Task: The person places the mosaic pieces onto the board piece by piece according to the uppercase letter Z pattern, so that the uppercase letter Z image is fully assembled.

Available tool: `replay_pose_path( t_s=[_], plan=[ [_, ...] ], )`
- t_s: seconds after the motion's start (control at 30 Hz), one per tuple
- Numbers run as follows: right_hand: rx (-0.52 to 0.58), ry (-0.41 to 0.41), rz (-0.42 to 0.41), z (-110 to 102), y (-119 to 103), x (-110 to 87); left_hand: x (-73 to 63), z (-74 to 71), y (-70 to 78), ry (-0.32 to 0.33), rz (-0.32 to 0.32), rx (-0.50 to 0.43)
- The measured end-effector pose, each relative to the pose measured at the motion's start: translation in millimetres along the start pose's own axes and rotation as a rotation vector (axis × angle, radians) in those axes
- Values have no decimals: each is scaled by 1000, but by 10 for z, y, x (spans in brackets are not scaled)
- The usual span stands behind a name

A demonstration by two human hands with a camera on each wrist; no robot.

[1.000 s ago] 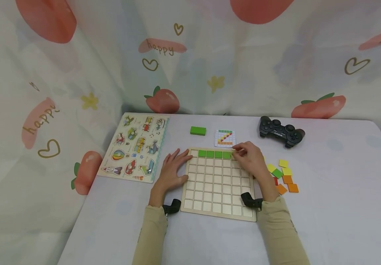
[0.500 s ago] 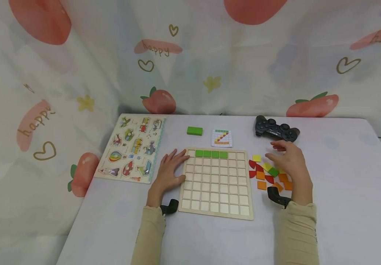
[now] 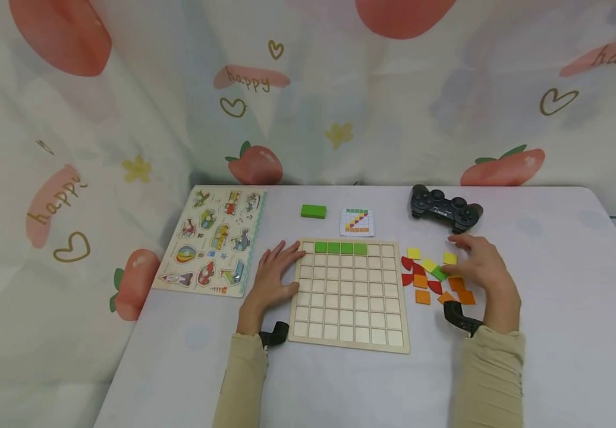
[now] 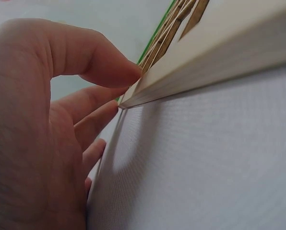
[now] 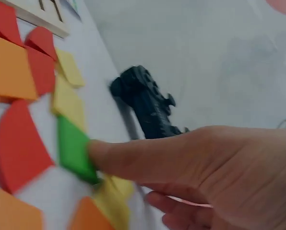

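Note:
My left hand rests at the left edge of a wooden grid board, its fingers spread and its thumb touching the rim in the left wrist view. Several green square tiles sit side by side in the board's top row. Right of the board lies a scatter of loose tiles: yellow squares, orange squares and red quarter-rounds. My right hand is over their right side, thumb and index apart. The thumb tip is at the edge of a loose green tile; firm contact cannot be told.
Behind the board lie a small pattern card and a green block. A black game controller stands beyond the loose tiles. To the left is a picture puzzle board. A printed curtain hangs behind the table.
My right hand has left the board's top row and moved right to the loose tiles, lowering its thumb to the green one. My left hand stays at the board's edge.

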State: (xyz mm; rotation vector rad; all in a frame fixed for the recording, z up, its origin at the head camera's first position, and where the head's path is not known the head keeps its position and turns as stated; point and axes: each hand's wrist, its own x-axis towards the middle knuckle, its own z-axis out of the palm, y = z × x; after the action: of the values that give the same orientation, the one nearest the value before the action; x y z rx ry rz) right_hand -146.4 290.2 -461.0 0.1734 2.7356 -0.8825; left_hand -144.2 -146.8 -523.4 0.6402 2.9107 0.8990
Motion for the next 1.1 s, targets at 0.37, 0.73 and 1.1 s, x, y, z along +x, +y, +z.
replay_pose_path(
  t_s=[0.37, 0.73, 1.1],
  plan=[
    [35, 117, 7, 205, -161, 103, -4, 26, -22, 7, 2, 0],
    [5, 96, -24, 207, -219, 79, 9, 15, -8, 4, 2, -8],
    [141, 162, -271, 344, -520, 114, -4, -4, 17, 4, -2, -17]
  ],
)
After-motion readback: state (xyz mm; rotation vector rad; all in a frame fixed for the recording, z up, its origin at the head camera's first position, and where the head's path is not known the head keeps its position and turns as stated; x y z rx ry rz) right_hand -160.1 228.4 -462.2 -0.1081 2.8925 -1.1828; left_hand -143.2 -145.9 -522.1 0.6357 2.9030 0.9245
